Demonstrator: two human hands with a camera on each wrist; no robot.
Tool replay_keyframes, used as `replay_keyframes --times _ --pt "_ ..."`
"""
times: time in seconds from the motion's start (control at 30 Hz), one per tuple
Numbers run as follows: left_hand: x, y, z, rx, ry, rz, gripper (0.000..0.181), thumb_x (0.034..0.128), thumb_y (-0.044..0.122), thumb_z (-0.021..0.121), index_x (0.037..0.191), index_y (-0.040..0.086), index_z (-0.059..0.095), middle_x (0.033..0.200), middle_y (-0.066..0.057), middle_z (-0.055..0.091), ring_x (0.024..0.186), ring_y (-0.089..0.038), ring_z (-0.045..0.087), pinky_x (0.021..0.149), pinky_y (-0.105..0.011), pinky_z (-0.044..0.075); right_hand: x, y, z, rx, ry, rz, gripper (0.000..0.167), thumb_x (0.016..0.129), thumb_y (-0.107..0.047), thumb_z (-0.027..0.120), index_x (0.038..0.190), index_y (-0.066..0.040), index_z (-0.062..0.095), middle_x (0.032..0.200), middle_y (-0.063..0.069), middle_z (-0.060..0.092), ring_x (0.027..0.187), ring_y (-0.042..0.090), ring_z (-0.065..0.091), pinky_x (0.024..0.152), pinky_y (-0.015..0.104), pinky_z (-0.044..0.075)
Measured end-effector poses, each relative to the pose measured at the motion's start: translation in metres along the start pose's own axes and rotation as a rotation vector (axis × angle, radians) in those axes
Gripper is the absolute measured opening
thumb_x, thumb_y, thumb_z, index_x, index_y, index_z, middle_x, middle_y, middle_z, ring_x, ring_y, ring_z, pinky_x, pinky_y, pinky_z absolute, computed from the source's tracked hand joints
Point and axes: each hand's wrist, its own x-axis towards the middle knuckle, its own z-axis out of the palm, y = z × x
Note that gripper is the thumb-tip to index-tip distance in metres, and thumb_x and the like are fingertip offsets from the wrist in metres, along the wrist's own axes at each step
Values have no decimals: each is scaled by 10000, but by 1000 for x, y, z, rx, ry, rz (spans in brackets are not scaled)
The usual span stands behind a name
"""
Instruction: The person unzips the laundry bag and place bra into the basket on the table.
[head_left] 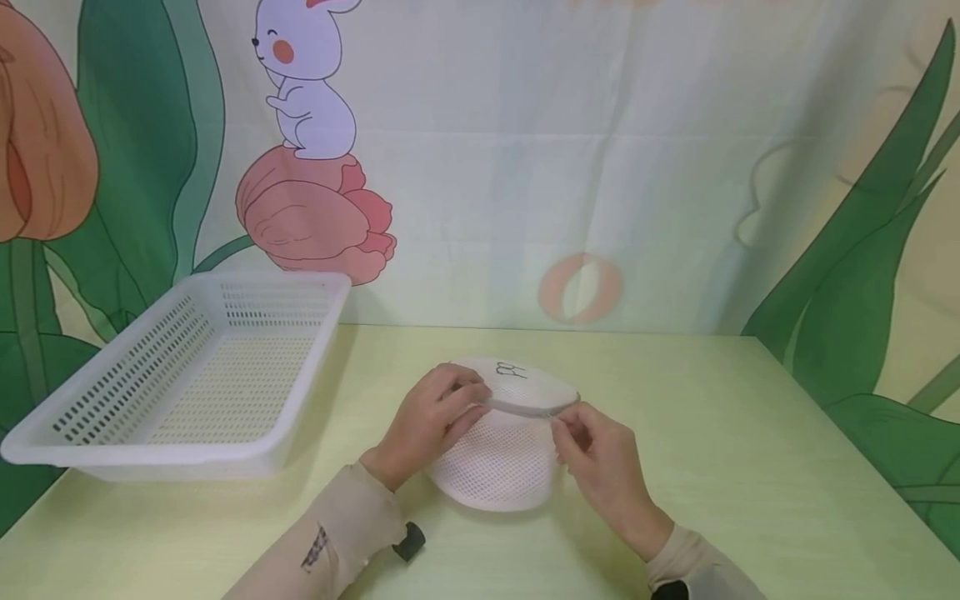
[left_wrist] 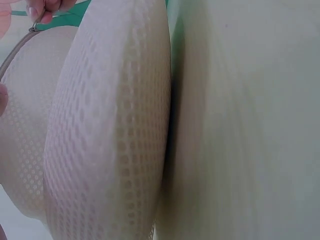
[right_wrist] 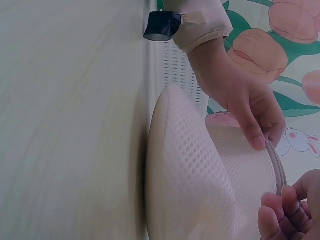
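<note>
A white mesh laundry bag (head_left: 498,471), rounded and padded, stands on the table with a grey zipper (head_left: 525,409) across it and a dark line drawing on its upper part. My left hand (head_left: 431,417) pinches the bag's edge at the zipper's left end, as the right wrist view also shows. At the zipper's other end, my right hand (head_left: 603,458) pinches a small metal zipper pull (left_wrist: 36,24), seen in the left wrist view. The zipper looks closed between the hands. Whatever is inside the bag is hidden.
A white perforated plastic basket (head_left: 150,455) stands at the table's left side; nothing shows inside it. Behind the light yellow-green table (head_left: 750,467) hangs a printed curtain (head_left: 480,167) with a rabbit and tulips. Dark straps (head_left: 409,542) sit at both cuffs.
</note>
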Motion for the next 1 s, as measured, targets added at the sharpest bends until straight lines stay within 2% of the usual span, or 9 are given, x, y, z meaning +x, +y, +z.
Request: replay_keyframes --times 0.33,0.57,0.77,1.0 --pt "-1 -2 -1 -6 -8 -26 176 811 99 746 963 93 657 1026 -75 627 973 -206 592 825 -299 532 0 0 0 4 4 -6 102 864 1 624 786 -62 607 594 -19 584 507 -24 494 421 201 441" --pt "-2 -4 -1 17 15 -27 163 820 96 726 965 80 654 1035 -89 630 979 -232 600 852 -340 523 1 0 -1 -1 9 6 95 866 -5 623 789 -59 613 598 -14 584 507 -22 496 424 206 444" --pt "-3 -6 -2 11 -8 -56 156 828 88 716 973 76 659 1034 -87 629 987 -233 598 870 -339 521 1 1 -1 1 16 -9 95 863 -2 625 787 -57 610 598 -12 583 506 -24 493 421 200 444" --pt "-2 -7 -1 16 -3 -46 156 827 87 715 971 76 658 1033 -88 628 981 -235 596 866 -337 519 1 1 -2 -4 20 -19 102 864 -6 629 781 -62 609 592 -22 578 505 -27 489 422 200 440"
